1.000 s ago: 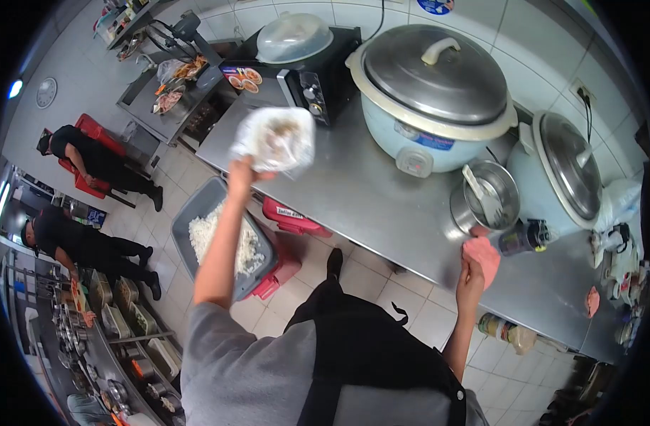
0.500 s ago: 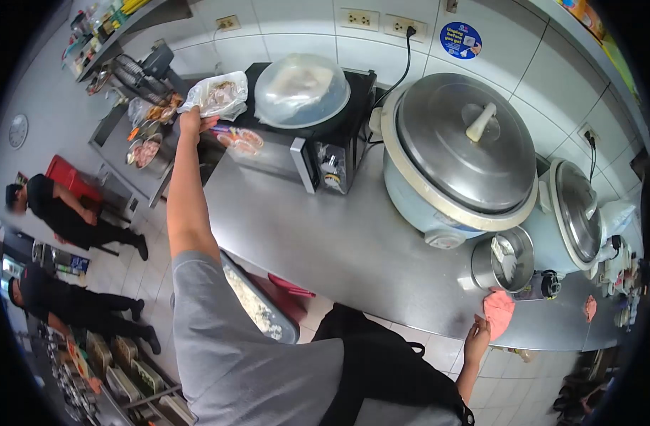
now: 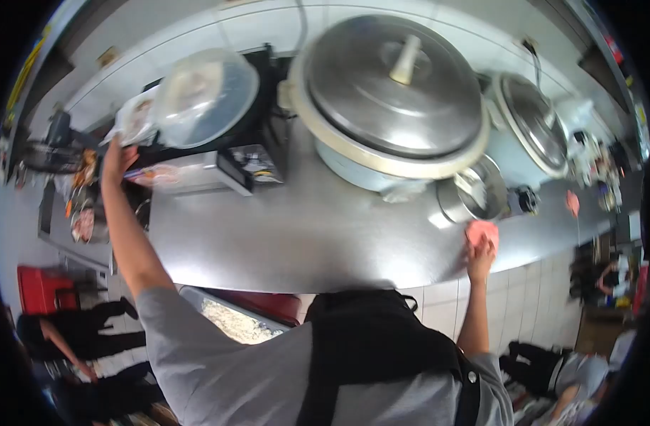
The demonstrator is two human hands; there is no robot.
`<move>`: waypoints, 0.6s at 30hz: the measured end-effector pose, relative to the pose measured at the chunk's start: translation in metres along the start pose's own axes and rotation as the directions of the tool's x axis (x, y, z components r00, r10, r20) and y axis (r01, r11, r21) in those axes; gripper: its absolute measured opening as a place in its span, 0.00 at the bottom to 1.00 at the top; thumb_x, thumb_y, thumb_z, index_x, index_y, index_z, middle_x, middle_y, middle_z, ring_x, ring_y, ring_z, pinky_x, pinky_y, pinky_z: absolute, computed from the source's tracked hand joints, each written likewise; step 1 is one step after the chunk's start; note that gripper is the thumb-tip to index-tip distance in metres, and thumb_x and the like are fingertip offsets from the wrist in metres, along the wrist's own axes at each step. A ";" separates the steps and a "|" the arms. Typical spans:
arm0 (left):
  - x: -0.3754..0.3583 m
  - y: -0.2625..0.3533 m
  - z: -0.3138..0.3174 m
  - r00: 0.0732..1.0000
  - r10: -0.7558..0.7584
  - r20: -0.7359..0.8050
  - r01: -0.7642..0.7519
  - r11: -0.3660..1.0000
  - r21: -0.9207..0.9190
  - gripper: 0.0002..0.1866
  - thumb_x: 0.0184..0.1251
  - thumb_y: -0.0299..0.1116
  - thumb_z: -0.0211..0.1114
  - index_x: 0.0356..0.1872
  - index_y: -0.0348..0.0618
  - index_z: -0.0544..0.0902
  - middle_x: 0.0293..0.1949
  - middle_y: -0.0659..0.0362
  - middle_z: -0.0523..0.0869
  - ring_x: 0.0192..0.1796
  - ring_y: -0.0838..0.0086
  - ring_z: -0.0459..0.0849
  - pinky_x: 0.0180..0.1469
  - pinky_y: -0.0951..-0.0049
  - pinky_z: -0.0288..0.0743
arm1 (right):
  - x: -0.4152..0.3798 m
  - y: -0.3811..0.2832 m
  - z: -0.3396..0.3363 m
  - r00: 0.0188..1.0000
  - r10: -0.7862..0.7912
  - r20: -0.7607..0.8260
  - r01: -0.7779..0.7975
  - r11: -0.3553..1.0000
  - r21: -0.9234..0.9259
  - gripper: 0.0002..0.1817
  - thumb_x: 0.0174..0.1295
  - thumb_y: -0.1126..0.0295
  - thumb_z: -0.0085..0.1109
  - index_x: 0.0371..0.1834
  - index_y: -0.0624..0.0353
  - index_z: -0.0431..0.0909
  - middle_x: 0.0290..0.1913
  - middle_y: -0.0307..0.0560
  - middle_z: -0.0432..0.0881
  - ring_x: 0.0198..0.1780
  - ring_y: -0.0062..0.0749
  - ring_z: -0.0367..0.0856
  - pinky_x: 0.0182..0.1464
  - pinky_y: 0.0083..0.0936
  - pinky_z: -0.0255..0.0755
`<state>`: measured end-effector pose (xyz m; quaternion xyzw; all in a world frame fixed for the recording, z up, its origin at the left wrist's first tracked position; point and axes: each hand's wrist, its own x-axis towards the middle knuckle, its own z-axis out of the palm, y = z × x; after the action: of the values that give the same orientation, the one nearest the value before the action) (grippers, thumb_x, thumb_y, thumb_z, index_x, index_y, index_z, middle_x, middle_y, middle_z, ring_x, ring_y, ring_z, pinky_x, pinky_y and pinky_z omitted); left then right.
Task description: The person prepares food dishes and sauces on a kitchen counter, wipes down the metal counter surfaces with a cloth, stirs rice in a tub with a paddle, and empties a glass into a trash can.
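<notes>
At the far left, my left hand [image 3: 117, 160] is at the near edge of a white plastic-wrapped tray [image 3: 137, 117] of food, its fingers closed on the edge and partly hidden. The tray is beside a translucent plastic cover [image 3: 208, 99] on the black toaster oven [image 3: 275, 138]. Over at the right counter edge, my right hand [image 3: 479, 261] has its fingers closed on a pink cloth [image 3: 482, 233]. Just behind the cloth is a steel pot [image 3: 456, 202] with a pale scoop [image 3: 470, 188] inside.
A large rice cooker [image 3: 399, 167] stands mid-counter, with a smaller cooker [image 3: 527, 142] to its right. Below the steel counter [image 3: 318, 234] sits a grey tub [image 3: 239, 323] of white grains. People in dark clothes [image 3: 90, 334] are at the lower left; another person [image 3: 577, 373] is lower right.
My view has turned right. My right hand has moved from the cloth's edge onto the cloth, now closer to the pot. My left hand stays at the tray, now close beside the plastic cover.
</notes>
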<state>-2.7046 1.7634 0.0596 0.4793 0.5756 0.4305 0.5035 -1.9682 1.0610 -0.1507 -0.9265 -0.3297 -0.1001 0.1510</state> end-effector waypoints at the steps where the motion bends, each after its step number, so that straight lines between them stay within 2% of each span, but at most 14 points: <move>1: 0.000 -0.008 -0.008 0.994 0.004 -0.105 -0.007 1.000 -0.029 0.31 0.68 0.60 0.60 0.51 0.37 0.78 0.30 0.53 0.86 0.28 0.72 0.85 0.34 0.72 0.84 | 0.005 -0.012 -0.004 0.998 0.059 0.005 -0.058 0.996 -0.070 0.34 0.65 0.60 0.62 0.73 0.56 0.63 0.64 0.64 0.69 0.65 0.63 0.67 0.67 0.47 0.63; 2: -0.009 -0.015 -0.006 0.947 0.165 -0.277 -0.137 0.984 0.118 0.30 0.68 0.58 0.62 0.52 0.38 0.78 0.28 0.55 0.85 0.26 0.74 0.83 0.30 0.74 0.81 | 0.012 -0.004 0.004 0.997 0.054 -0.048 -0.053 0.999 0.009 0.35 0.65 0.59 0.61 0.73 0.56 0.62 0.64 0.65 0.69 0.65 0.64 0.67 0.67 0.48 0.63; 3: -0.025 -0.022 -0.009 0.842 0.338 -0.419 -0.234 0.931 0.281 0.29 0.67 0.57 0.63 0.52 0.39 0.78 0.25 0.57 0.83 0.23 0.76 0.81 0.26 0.77 0.78 | 0.016 0.003 0.012 0.994 0.045 -0.098 -0.036 0.995 0.090 0.35 0.65 0.57 0.61 0.74 0.55 0.62 0.64 0.65 0.70 0.66 0.64 0.68 0.67 0.48 0.62; 5: -0.117 -0.021 0.044 0.552 0.561 -0.617 -0.412 0.827 0.383 0.22 0.71 0.49 0.62 0.55 0.42 0.78 0.22 0.61 0.80 0.21 0.81 0.75 0.20 0.80 0.68 | 0.012 -0.021 0.002 0.930 0.299 0.212 -0.320 0.945 0.070 0.36 0.65 0.55 0.61 0.73 0.58 0.63 0.66 0.66 0.70 0.65 0.63 0.70 0.68 0.46 0.62; 6: -0.159 -0.032 0.064 0.560 0.576 -0.595 -0.493 0.809 0.320 0.19 0.72 0.44 0.60 0.57 0.44 0.78 0.23 0.62 0.79 0.20 0.82 0.72 0.19 0.81 0.65 | -0.004 -0.007 0.033 0.984 0.131 0.124 -0.127 0.991 -0.037 0.35 0.66 0.55 0.59 0.72 0.62 0.63 0.65 0.67 0.72 0.63 0.60 0.73 0.65 0.45 0.66; 7: -0.196 -0.044 0.078 0.564 0.592 -0.576 -0.567 0.784 0.250 0.17 0.74 0.40 0.59 0.58 0.46 0.77 0.23 0.63 0.79 0.19 0.83 0.69 0.18 0.81 0.61 | -0.025 -0.012 0.059 0.998 -0.025 -0.049 0.024 0.999 -0.025 0.34 0.68 0.55 0.55 0.70 0.65 0.64 0.63 0.68 0.74 0.61 0.60 0.76 0.62 0.44 0.69; 8: -0.224 -0.064 0.090 0.587 0.621 -0.519 -0.598 0.765 0.239 0.15 0.76 0.36 0.55 0.59 0.43 0.76 0.23 0.63 0.78 0.19 0.84 0.67 0.18 0.81 0.59 | -0.036 -0.045 0.045 0.986 0.075 0.149 -0.129 0.906 0.403 0.32 0.61 0.61 0.64 0.66 0.65 0.66 0.58 0.67 0.76 0.56 0.59 0.78 0.55 0.42 0.74; 9: -0.251 -0.082 0.110 0.603 0.622 -0.499 -0.621 0.759 0.195 0.15 0.76 0.34 0.54 0.58 0.39 0.76 0.24 0.62 0.77 0.21 0.84 0.68 0.20 0.82 0.60 | -0.048 -0.091 0.026 0.957 0.089 0.274 -0.146 0.970 0.193 0.32 0.65 0.60 0.59 0.69 0.63 0.63 0.56 0.68 0.78 0.52 0.59 0.81 0.54 0.46 0.73; 10: -0.274 -0.102 0.129 0.644 0.582 -0.496 -0.581 0.794 0.178 0.14 0.77 0.34 0.53 0.56 0.37 0.76 0.23 0.62 0.76 0.22 0.84 0.70 0.21 0.82 0.61 | -0.046 -0.128 0.004 0.958 0.054 0.283 -0.124 0.963 0.238 0.31 0.63 0.62 0.61 0.67 0.62 0.65 0.50 0.67 0.80 0.46 0.59 0.83 0.47 0.46 0.76; 11: -0.305 -0.112 0.149 0.752 0.512 -0.416 -0.491 0.855 0.165 0.13 0.78 0.34 0.52 0.53 0.37 0.78 0.21 0.63 0.75 0.21 0.84 0.69 0.21 0.81 0.62 | -0.037 -0.141 0.005 0.958 0.116 0.264 -0.194 0.936 0.293 0.26 0.63 0.62 0.61 0.62 0.63 0.68 0.47 0.67 0.81 0.44 0.59 0.84 0.44 0.46 0.77; 13: -0.340 -0.144 0.182 0.864 0.354 -0.357 -0.354 0.933 0.068 0.13 0.78 0.36 0.53 0.51 0.37 0.79 0.19 0.64 0.73 0.19 0.84 0.68 0.21 0.82 0.63 | 0.003 -0.156 0.002 0.996 0.063 0.062 -0.079 0.951 0.297 0.24 0.62 0.63 0.61 0.58 0.63 0.70 0.47 0.65 0.80 0.41 0.59 0.84 0.41 0.47 0.77; 15: -0.366 -0.165 0.215 0.925 0.245 -0.290 -0.270 0.962 -0.047 0.12 0.78 0.34 0.53 0.49 0.37 0.79 0.18 0.65 0.72 0.19 0.85 0.67 0.21 0.84 0.63 | 0.045 -0.189 -0.023 0.999 -0.028 0.016 0.023 0.964 0.265 0.23 0.60 0.63 0.62 0.57 0.62 0.72 0.48 0.63 0.80 0.43 0.58 0.83 0.42 0.45 0.77; 17: -0.386 -0.168 0.246 0.966 0.220 -0.133 -0.236 0.965 -0.117 0.10 0.77 0.30 0.52 0.49 0.37 0.79 0.18 0.65 0.72 0.19 0.85 0.68 0.22 0.84 0.64 | 0.081 -0.187 0.025 0.985 -0.123 0.120 0.112 0.989 0.092 0.24 0.60 0.63 0.62 0.58 0.61 0.72 0.49 0.58 0.79 0.48 0.53 0.82 0.45 0.42 0.77; 18: -0.394 -0.166 0.259 0.967 0.218 -0.129 -0.234 0.965 -0.117 0.10 0.77 0.30 0.52 0.49 0.37 0.79 0.18 0.65 0.72 0.19 0.85 0.68 0.22 0.84 0.64 | 0.079 -0.191 0.033 0.985 -0.119 0.121 0.109 0.990 0.090 0.24 0.60 0.63 0.62 0.58 0.61 0.72 0.49 0.58 0.79 0.48 0.53 0.82 0.45 0.42 0.77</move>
<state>-2.4540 1.3508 -0.0688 0.4821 0.5156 0.5490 0.4475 -2.0275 1.2586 -0.1180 -0.9035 -0.3950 -0.0362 0.1623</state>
